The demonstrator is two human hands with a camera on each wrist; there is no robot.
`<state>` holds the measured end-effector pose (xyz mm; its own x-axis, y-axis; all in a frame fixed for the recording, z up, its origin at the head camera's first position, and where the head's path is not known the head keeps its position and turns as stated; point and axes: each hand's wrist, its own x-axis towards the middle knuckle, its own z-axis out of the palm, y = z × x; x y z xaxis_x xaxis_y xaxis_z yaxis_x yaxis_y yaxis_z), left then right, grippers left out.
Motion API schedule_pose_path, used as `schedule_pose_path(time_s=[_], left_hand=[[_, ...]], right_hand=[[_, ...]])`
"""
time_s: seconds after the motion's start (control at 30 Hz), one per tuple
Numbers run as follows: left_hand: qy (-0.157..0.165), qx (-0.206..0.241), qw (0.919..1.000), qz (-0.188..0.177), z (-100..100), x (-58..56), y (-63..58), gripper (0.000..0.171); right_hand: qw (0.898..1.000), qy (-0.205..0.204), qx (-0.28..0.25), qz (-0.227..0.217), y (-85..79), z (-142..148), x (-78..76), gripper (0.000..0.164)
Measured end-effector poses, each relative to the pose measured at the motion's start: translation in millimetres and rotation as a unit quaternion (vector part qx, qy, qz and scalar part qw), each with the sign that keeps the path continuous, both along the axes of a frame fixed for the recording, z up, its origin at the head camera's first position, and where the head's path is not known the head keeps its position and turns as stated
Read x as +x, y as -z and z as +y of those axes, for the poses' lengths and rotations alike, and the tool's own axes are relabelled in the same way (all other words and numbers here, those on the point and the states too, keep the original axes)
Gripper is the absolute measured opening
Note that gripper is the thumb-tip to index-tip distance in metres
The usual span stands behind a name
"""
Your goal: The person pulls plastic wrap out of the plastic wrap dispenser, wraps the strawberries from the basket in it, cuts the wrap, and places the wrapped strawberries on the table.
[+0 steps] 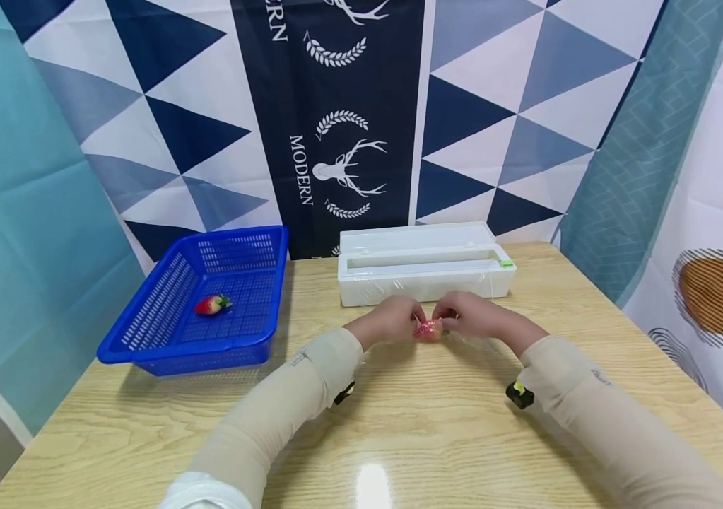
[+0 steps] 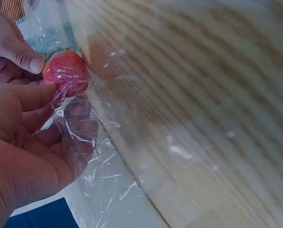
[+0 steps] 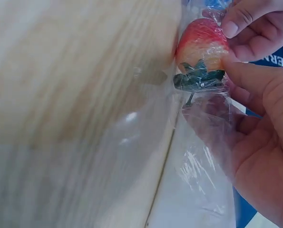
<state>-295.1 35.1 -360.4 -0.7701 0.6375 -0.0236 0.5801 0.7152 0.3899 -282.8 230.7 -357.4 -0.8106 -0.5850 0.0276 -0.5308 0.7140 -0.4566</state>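
A red and pale strawberry with green leaves lies within clear cling film, just in front of the white box. My left hand pinches the film beside the red end, with fingers behind the sheet. At the leafy end, my right hand pinches the film, its thumb against the fruit's side. Both hands meet closely around the strawberry. The film stretches over the tabletop in both wrist views.
Behind the hands stands a long white foam box, its lid raised at the back. To the left sits a blue plastic basket holding another strawberry. A patterned curtain hangs behind the wooden table.
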Motion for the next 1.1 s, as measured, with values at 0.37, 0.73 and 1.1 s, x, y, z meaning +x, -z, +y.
schedule_pose_path(time_s=[0.37,0.73,1.1], left_hand=[[-0.038,-0.022,0.9969,0.065,3,-16.3,5.3,0.022],[-0.034,-0.044,0.9939,0.096,-11,-13.1,-5.3,0.022],[-0.011,-0.1,0.989,0.108,-52,-5.1,-5.8,0.017]], right_hand=[[0.999,0.038,-0.005,0.009,5.0,-4,-19.8,0.006],[0.997,0.06,0.019,0.041,-18.7,16,-6.4,0.028],[0.991,0.01,0.06,0.117,-20.1,43,18.9,0.02]])
